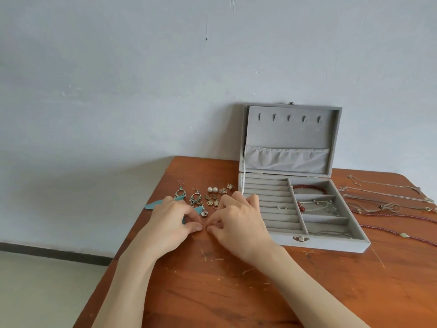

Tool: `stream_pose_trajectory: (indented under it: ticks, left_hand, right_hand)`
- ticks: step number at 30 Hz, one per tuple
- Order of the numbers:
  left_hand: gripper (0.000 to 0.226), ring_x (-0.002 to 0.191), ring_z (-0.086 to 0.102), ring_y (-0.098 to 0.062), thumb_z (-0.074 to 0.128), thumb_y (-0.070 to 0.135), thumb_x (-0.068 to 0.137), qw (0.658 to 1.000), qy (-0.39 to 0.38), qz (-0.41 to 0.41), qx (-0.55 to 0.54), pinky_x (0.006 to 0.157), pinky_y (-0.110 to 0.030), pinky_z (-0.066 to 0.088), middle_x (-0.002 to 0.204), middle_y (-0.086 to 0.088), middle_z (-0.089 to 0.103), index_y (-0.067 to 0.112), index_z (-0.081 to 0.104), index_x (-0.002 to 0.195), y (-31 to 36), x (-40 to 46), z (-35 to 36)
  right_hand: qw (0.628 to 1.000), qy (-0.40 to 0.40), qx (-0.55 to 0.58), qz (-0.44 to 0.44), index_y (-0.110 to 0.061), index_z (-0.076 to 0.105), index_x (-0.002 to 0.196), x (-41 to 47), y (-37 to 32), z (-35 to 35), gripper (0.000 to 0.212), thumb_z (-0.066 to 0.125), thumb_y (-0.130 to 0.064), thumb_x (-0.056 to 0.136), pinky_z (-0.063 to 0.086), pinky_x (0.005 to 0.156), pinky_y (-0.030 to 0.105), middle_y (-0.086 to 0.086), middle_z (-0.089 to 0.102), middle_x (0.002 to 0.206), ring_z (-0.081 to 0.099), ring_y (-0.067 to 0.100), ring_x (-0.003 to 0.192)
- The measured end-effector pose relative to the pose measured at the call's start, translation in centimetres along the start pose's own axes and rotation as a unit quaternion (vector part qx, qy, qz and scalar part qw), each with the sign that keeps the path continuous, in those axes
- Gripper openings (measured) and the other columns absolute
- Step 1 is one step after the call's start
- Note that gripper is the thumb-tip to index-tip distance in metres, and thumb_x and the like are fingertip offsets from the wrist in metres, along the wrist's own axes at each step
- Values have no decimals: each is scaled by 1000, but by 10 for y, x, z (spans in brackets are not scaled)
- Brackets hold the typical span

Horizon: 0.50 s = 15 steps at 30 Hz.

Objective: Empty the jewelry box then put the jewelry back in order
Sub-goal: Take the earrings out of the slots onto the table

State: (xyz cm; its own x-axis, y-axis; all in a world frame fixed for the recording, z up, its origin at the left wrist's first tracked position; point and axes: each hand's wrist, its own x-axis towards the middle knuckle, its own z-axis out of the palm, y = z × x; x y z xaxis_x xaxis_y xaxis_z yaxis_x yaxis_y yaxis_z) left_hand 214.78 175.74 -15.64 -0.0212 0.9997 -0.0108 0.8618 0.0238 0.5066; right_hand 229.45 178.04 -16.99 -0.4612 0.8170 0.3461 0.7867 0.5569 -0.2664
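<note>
A small earring (203,225) is pinched between the two hands on the table (236,292), just at 9 o'clock of the box (300,242). The left hand (173,218) has thumb and forefinger closed on the piece; the right hand (238,221) meets it fingertip to fingertip, its fingers curled, and whether it grips the same earring or only steadies it cannot be told. What exactly is held is too small to make out beyond a thin wire.

The step appears to be the setting down or arranging of this earring with the others. It is best done with the hook kept flat to the wood and the piece laid beside its pair, so that pairs stay readable for the return. The teal earrings (189,197) lie partly under the left hand at 12 o'clock, and their feathers could be dragged if the hand is slid rather than lifted.

The box stands open, its lid (290,138) upright. A red bracelet (309,188), a beaded chain (316,205), two studs (282,207) and a thin chain (328,234) are seen inside, so emptying is judged unfinished.

The table's left edge runs close at 9 o'clock of the left hand; small pieces should be kept off it. Necklaces (387,200) fill the 3 o'clock side. Open wood lies at 6 o'clock.
</note>
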Motion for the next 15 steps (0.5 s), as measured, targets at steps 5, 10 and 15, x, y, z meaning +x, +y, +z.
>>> stream_pose_trajectory:
  ticks: [5, 10, 15]
  left_hand:
    - [13, 95, 42, -10, 64, 33, 84, 999, 20, 20, -29, 85, -31, 38, 84, 13, 57, 40, 58, 75, -2, -2, -1]
    - [5, 89, 44, -5, 58, 31, 88, 992, 90, 76, -50, 84, -27, 36, 83, 17, 54, 32, 60, 93, 17, -1, -3]
    - [10, 91, 42, -5, 55, 28, 90, 984, 86, 154, -17, 76, -19, 34, 89, 14, 55, 26, 64, 94, 60, 14, 7]
  right_hand:
    - [999, 10, 37, -2, -31, 72, 89, -4, 5, -8, 17, 56, -36, 85, 17, 79, 30, -10, 46, 84, 44, 16, 96]
    - [993, 65, 90, 28, -29, 69, 91, -13, 35, -36, 15, 54, -32, 90, 22, 80, 28, -15, 48, 81, 43, 8, 88]
    - [985, 123, 78, 96, -24, 71, 84, -29, 93, -60, 12, 62, -17, 85, 32, 77, 34, -18, 47, 68, 44, 10, 77]
